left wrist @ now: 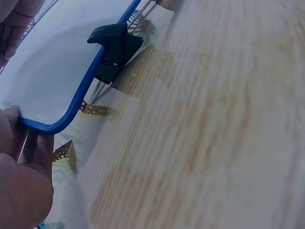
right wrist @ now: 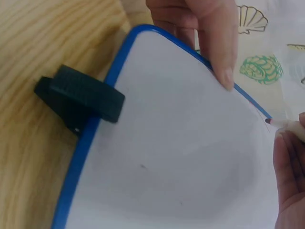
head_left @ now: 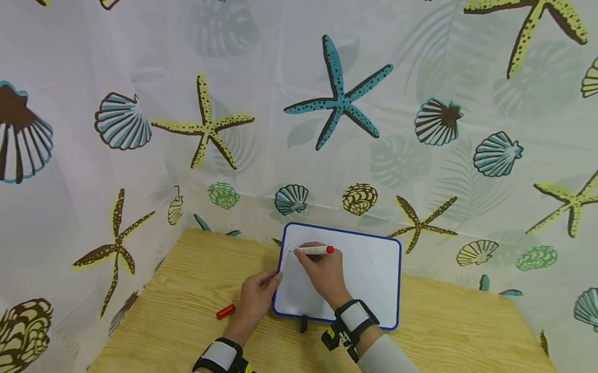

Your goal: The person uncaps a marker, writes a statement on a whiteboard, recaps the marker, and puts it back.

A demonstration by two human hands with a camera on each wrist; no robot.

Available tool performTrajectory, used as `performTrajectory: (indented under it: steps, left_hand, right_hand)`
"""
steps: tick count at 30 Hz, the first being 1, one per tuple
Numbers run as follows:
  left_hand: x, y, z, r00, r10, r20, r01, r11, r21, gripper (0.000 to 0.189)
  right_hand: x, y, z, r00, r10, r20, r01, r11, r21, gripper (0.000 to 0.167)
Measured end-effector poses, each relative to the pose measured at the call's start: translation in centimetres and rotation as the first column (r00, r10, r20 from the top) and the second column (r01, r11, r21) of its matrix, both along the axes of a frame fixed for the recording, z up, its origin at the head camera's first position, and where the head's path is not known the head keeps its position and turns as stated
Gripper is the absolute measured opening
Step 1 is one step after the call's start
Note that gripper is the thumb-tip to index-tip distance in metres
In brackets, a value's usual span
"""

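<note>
A small whiteboard [head_left: 368, 272] with a blue rim leans upright on the wooden table. My left hand [head_left: 257, 297] pinches its left edge, the thumb [right wrist: 224, 67] on the white face and the fingers [left wrist: 44, 150] behind. In front of the upper left part, my right hand [head_left: 325, 271] grips a white marker [head_left: 313, 250] with a red end. The marker's dark tip [right wrist: 268, 121] is right at the board face near the left rim, beside thin reddish strokes. A black clip [left wrist: 112, 52] grips the lower rim.
A red marker cap [head_left: 226, 311] lies on the wooden table [head_left: 174, 320], left of my left hand. Behind the board hangs a white curtain [head_left: 263, 60] printed with starfish and shells, which also runs along the left side. Small marks [right wrist: 143, 166] dot the board.
</note>
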State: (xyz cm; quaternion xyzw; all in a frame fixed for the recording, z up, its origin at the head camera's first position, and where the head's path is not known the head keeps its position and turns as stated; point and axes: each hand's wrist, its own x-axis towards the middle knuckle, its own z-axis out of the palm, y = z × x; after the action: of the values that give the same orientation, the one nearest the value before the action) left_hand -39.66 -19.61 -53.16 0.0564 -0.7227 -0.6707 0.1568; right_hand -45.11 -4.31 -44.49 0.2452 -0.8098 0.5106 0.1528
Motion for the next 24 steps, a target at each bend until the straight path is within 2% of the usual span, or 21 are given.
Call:
performTrajectory:
  steps: [7, 15, 24]
  left_hand:
    - [0.17, -0.13, 0.11, 1.000, -0.012, 0.004, 0.012, 1.000, -0.008, 0.026]
    - [0.08, 0.07, 0.01, 1.000, -0.004, 0.005, 0.004, 1.000, -0.013, 0.024]
    - [0.23, -0.08, -0.02, 1.000, -0.018, -0.024, 0.018, 1.000, -0.002, 0.025]
  right_hand:
    - [0.12, -0.40, -0.05, 1.000, 0.016, 0.002, -0.016, 1.000, -0.004, 0.010]
    - [0.28, -0.71, -0.10, 1.000, -0.003, -0.001, 0.003, 1.000, 0.029, 0.012]
    - [0.23, -0.74, -0.16, 1.000, 0.005, -0.026, -0.005, 0.999, 0.033, 0.012]
